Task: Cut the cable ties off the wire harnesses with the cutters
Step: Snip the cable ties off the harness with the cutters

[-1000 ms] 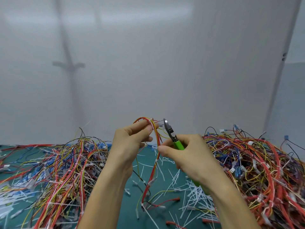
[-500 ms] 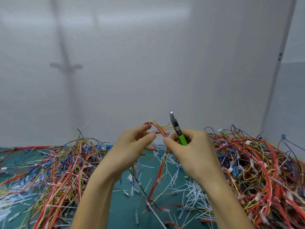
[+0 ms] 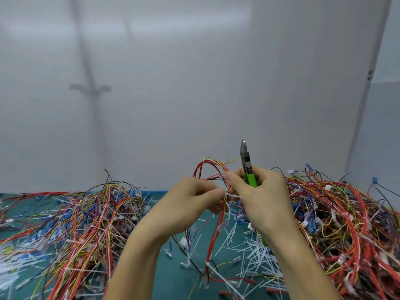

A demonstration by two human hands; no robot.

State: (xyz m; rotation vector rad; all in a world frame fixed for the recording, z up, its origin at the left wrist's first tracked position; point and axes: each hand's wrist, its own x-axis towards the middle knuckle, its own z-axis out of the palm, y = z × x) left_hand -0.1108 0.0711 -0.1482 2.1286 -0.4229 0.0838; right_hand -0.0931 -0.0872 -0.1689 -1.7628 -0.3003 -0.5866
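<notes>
Item 1: wire harness (image 3: 211, 167), red/yellow. Held up above the table (image 3: 168, 278), between both hands. It loops over the fingers, and its tail hangs down to the mat.
Item 2: cable tie (image 3: 233, 195), white, round the harness just below the loop. It sits between the L fingertips (image 3: 218, 192) and the R palm, touching both.
L hand (image 3: 190, 204): fingers curled, pinching the harness at the tie.
R hand (image 3: 263, 198): wrapped round the green handles of the cutters (image 3: 246, 162), thumb on the harness. Blades point up, closed, clear of the tie.
Misc: harness piles L (image 3: 86, 217) and R (image 3: 346, 213); cut tie scraps (image 3: 255, 252) on the table.
</notes>
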